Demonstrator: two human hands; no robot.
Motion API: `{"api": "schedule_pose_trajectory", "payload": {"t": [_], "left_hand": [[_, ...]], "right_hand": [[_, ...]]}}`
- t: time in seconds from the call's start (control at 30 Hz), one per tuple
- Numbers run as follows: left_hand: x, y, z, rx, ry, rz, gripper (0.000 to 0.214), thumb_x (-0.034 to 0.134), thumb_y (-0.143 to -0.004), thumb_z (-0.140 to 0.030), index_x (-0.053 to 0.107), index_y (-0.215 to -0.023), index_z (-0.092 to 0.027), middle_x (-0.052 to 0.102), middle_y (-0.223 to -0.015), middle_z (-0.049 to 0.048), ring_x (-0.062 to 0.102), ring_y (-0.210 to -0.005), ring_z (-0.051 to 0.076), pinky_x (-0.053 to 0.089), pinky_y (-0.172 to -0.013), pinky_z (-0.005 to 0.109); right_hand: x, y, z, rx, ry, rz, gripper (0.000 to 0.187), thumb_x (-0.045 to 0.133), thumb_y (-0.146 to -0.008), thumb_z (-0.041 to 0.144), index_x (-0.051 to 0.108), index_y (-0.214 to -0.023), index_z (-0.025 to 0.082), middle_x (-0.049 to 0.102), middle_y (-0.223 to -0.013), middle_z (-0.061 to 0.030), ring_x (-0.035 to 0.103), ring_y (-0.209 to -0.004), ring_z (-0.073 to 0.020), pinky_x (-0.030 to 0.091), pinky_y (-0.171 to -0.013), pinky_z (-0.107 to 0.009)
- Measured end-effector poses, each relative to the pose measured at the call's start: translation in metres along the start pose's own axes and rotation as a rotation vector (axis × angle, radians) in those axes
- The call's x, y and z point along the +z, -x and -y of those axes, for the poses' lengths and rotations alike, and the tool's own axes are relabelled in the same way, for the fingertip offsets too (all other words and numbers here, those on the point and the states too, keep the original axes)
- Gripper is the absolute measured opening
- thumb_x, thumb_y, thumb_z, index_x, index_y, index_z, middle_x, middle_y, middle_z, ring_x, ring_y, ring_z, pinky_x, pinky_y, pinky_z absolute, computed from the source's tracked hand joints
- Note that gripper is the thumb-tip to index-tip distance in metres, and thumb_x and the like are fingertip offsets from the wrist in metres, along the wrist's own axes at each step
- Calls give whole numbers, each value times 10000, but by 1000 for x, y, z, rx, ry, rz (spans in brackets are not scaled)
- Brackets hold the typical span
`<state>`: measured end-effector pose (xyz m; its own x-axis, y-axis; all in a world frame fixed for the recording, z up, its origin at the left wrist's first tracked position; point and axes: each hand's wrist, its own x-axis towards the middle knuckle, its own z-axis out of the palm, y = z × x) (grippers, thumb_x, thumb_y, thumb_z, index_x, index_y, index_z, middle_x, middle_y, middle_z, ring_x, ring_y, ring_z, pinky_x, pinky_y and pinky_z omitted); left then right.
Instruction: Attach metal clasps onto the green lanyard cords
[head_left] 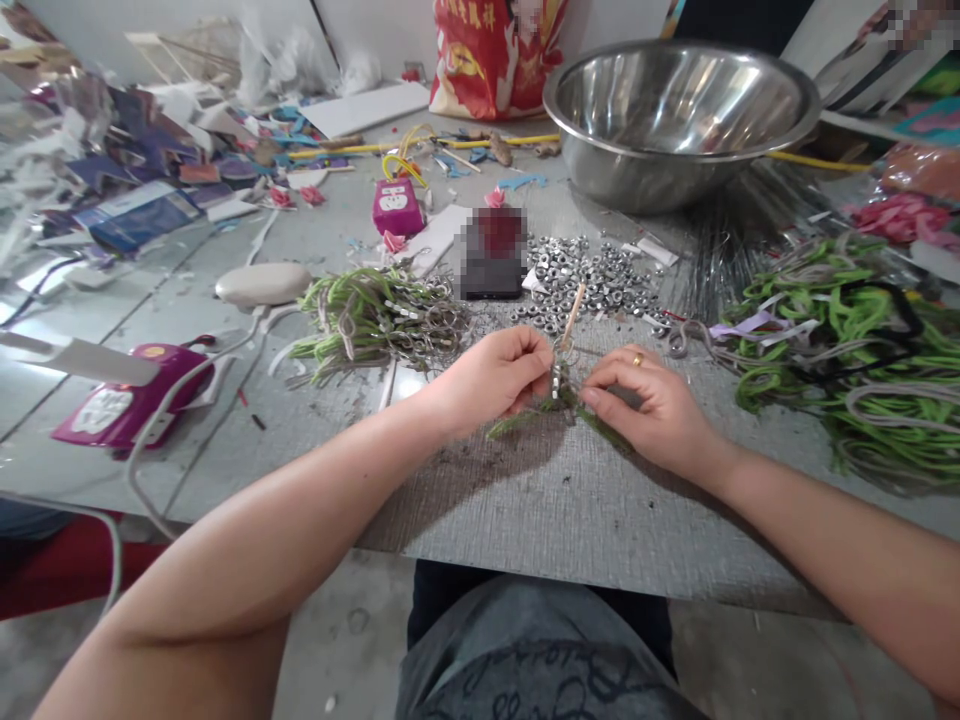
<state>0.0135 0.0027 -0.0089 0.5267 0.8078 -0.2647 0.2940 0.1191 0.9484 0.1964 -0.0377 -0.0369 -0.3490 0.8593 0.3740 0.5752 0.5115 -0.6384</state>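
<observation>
Between my hands, just above the table, is a small bunch of green cord [555, 402] with a row of shiny metal pieces and a wire loop at its top. A thin wooden stick [574, 315] stands up behind it. My left hand [495, 375] is closed, its fingertips pinching the bunch from the left. My right hand [660, 405], with a ring on one finger, has thumb and fingers together at a green strand on the right. The fingertips partly hide the cord. Metal nuts [585, 275] lie heaped just behind.
A pile of green and grey cords [375, 315] lies left, a larger cord pile [885, 370] right. A steel basin [675, 170] stands at the back. Purple boxes [397, 208], a white cable [142, 440], a red bag [491, 60] and scraps [142, 150] occupy the table.
</observation>
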Motion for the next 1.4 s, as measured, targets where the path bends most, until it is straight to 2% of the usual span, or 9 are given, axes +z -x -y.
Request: {"api": "schedule_pose_trajectory", "payload": {"t": [0.27,0.37,0.43,0.57,0.67,0.83,1.0,1.2,1.4], "left_hand": [[-8,-2,3,106,-316,-63,165,432,-837,-191,452,-675,-164,474,-576,-40,375,-422,22,298,-406,174],[-7,1,1,200,-350,-218,56,496,-794,-198,490,-759,-155,529,-698,-21,405,-452,16,335,-421,172],[-4,5,-1,260,-282,-283,125,496,-784,-178,490,-908,-161,563,-817,-5,435,-455,12,361,-417,170],[5,12,0,356,-228,-61,387,443,-762,-93,432,-1141,-165,588,-1019,38,532,-509,28,441,-462,178],[12,12,5,503,-383,35,446,451,-724,-44,455,-1158,-147,602,-1064,47,567,-602,41,479,-563,179],[16,9,13,637,-679,-63,279,454,-772,-62,556,-1022,-134,656,-868,28,600,-738,90,476,-654,197],[13,9,14,651,-872,-88,142,445,-848,-158,587,-846,-150,630,-728,11,583,-669,91,437,-600,194],[9,8,13,652,-891,-77,178,423,-865,-187,576,-782,-153,611,-690,10,559,-627,86,409,-570,194],[5,7,10,578,-873,50,170,430,-845,-171,592,-798,-157,614,-686,-8,547,-609,78,385,-560,189]], "right_hand": [[-3,-3,-2,78,-62,-63,223,521,-837,312,519,-637,214,536,-609,11,489,-614,-134,377,-624,-299],[-3,-3,-2,103,-65,-54,269,521,-837,360,515,-609,219,536,-582,12,498,-599,-136,371,-614,-301],[-2,-3,-2,109,-63,-43,297,516,-837,388,511,-590,221,535,-563,14,500,-585,-138,362,-607,-306],[0,-4,-1,108,-29,-25,368,489,-841,442,493,-551,217,511,-524,26,469,-540,-125,330,-615,-317],[1,-3,1,101,-33,-23,417,466,-838,491,479,-534,206,500,-520,30,464,-542,-119,321,-625,-315],[1,-3,2,82,-44,4,455,433,-845,516,467,-528,192,482,-522,35,439,-529,-103,314,-621,-298],[0,-2,1,71,-23,50,459,415,-860,502,454,-527,188,482,-531,31,456,-544,-103,329,-644,-304],[-1,-2,1,32,-85,89,327,419,-884,413,505,-651,199,526,-645,6,488,-635,-125,354,-641,-303],[-7,0,-1,37,-81,106,159,508,-851,322,538,-748,205,547,-737,-2,505,-698,-130,371,-675,-298]]}}
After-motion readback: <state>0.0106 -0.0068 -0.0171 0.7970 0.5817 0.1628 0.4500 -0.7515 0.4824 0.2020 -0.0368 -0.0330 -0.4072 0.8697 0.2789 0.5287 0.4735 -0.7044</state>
